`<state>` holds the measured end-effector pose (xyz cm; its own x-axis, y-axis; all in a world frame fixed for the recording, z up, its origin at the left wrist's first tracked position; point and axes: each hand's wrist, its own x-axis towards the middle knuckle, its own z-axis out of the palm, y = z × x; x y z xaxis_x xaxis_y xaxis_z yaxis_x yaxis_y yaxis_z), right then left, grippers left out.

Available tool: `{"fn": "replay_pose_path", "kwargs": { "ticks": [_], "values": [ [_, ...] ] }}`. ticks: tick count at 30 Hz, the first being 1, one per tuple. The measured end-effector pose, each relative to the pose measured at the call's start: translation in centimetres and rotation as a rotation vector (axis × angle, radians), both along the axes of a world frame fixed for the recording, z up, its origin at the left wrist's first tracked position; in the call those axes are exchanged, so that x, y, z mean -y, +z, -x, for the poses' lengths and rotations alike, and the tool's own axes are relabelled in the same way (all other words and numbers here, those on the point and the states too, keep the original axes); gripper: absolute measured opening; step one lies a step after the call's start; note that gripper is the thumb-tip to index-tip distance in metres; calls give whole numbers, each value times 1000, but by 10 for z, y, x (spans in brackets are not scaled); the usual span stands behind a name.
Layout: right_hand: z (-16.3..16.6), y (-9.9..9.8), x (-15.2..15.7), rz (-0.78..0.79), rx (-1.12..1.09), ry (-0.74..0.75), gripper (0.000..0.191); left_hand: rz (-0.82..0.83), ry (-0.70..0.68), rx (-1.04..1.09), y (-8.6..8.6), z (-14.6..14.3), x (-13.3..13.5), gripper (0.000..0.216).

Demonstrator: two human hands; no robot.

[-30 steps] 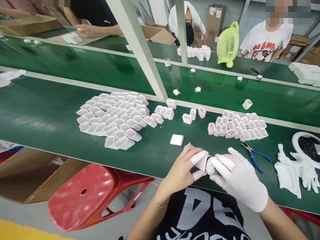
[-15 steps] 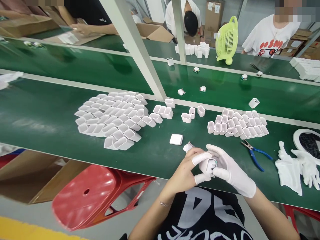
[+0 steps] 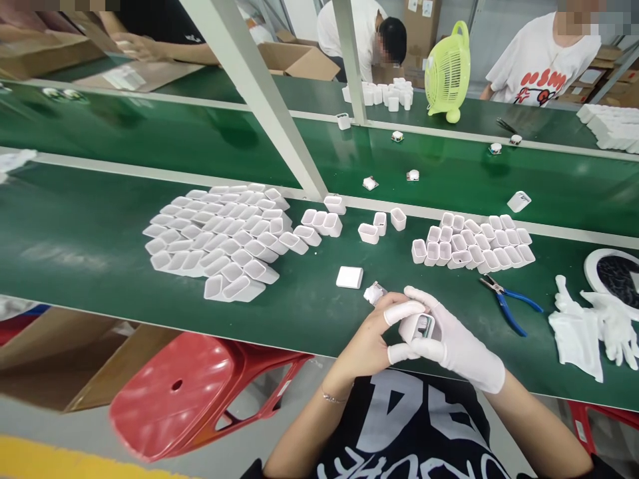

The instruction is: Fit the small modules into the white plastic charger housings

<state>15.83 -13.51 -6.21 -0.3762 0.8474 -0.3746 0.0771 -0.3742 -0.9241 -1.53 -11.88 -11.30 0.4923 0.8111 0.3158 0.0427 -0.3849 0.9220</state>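
Both my hands meet over the near edge of the green belt around one small white plastic housing, its open end showing an insert. My left hand, bare with white finger cots, pinches it from the left. My right hand, in a white glove, cups it from the right with fingers curled round it. A small white part lies on the belt just beyond my left fingers, and a flat white square piece lies left of that.
A big cluster of white housings lies left, a smaller one right, a few loose ones between. Blue-handled pliers, white gloves, a red stool, a slanted post, a green fan. Other people stand across.
My right hand's fingers, spread a second ago, have curled round the housing, and it has turned so its open end shows. The view shifted slightly.
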Motion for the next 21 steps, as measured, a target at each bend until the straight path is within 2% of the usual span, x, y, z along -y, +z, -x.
{"fn": "replay_pose_path", "kwargs": {
  "ticks": [5,8,11,16,21],
  "values": [
    [1,-8,1,-41,-85,2,74,-49,-27,-50,0,4,-1,51],
    [4,-13,3,-85,-41,-46,73,-84,-44,-88,1,4,-4,49],
    [3,-15,2,-128,-3,-90,70,-48,-52,-52,3,3,-7,51],
    [-12,-11,-2,-308,-50,-12,61,38,-67,66,4,2,-11,56],
    [-20,0,4,-370,115,9,64,33,-93,101,9,2,-9,52]
  ]
}}
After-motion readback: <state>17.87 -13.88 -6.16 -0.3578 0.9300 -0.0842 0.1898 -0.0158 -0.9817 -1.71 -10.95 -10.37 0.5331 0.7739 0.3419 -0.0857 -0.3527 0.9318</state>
